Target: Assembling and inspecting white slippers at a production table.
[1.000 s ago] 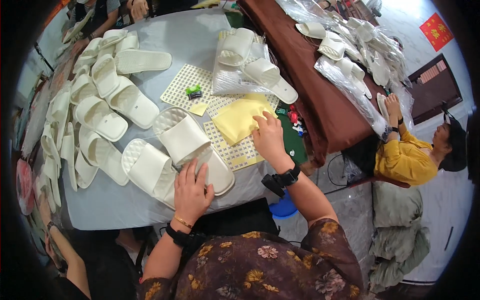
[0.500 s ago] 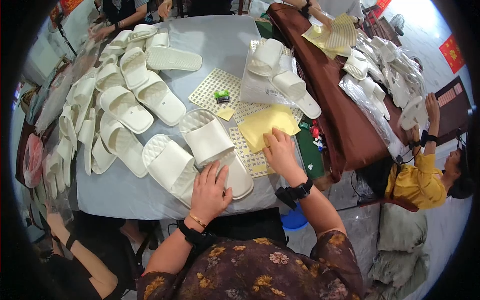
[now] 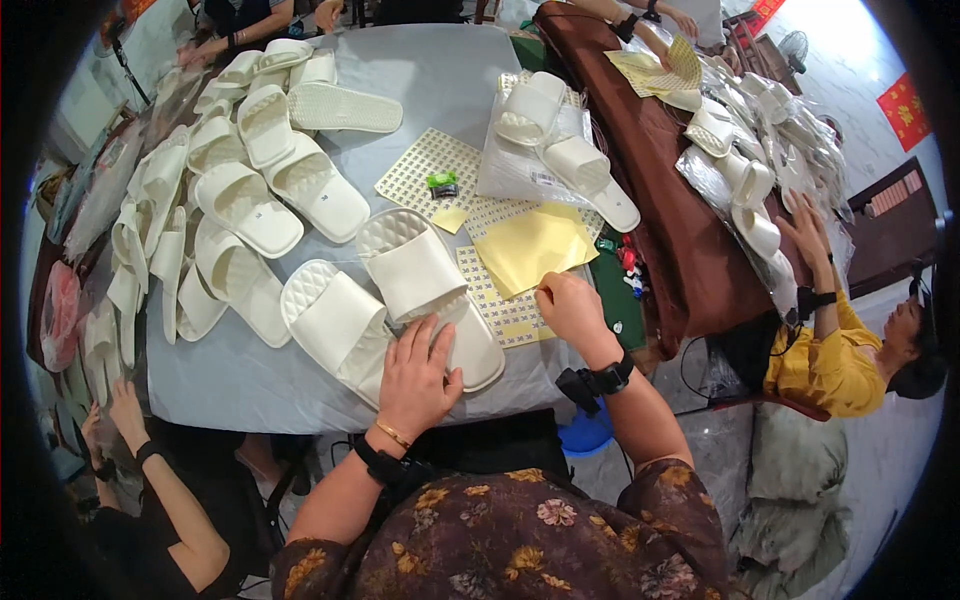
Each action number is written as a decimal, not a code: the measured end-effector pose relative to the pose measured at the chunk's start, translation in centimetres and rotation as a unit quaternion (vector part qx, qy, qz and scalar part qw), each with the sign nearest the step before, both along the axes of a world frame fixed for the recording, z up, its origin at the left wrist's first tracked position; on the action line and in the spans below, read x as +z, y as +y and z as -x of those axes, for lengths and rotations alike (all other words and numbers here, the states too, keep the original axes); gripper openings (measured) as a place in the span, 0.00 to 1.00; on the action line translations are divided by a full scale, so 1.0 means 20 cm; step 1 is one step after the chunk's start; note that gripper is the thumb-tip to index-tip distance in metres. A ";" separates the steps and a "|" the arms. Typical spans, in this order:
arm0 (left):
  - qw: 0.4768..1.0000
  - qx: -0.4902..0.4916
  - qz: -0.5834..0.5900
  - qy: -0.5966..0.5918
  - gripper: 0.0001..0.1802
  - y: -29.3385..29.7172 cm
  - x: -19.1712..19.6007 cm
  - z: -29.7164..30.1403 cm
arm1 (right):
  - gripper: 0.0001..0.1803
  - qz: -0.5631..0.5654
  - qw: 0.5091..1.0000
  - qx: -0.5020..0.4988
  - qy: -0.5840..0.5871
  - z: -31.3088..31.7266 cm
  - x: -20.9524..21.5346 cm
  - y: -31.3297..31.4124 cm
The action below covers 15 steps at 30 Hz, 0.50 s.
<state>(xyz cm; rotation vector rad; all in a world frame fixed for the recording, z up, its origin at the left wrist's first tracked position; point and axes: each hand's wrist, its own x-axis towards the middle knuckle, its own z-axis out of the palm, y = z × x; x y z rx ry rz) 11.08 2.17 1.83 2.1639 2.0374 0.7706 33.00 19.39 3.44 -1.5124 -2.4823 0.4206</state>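
- The left hand [image 3: 418,378] lies flat, fingers spread, pressing on a white slipper [image 3: 425,285] near the table's front edge.
- The right hand [image 3: 570,308] pinches the sticker sheet [image 3: 500,305] just beside that slipper.
- The yellow paper [image 3: 535,247] lies loose behind; a quick tug could slide it away.
- Farther back, many slippers [image 3: 250,190] lie close together and could get bumped.

Left hand [image 3: 418,378] flat on white slipper [image 3: 425,285] at counter [image 3: 240,375] edge. Right hand [image 3: 568,306] pinches sticker sheet [image 3: 505,305] beside yellow backing sheet [image 3: 535,245]. More slippers [image 3: 250,205] spread left.
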 end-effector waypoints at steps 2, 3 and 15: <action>1.000 0.000 0.000 0.001 0.32 0.00 0.00 0.00 | 0.12 -0.006 1.000 0.009 0.028 0.00 0.01 -0.01; 1.000 0.000 0.005 0.000 0.32 0.00 0.00 0.00 | 0.14 -0.019 0.998 -0.001 0.053 0.02 0.04 -0.02; 1.000 -0.009 0.008 -0.004 0.32 -0.02 0.02 0.00 | 0.29 -0.098 0.990 0.039 0.091 0.03 -0.03 0.05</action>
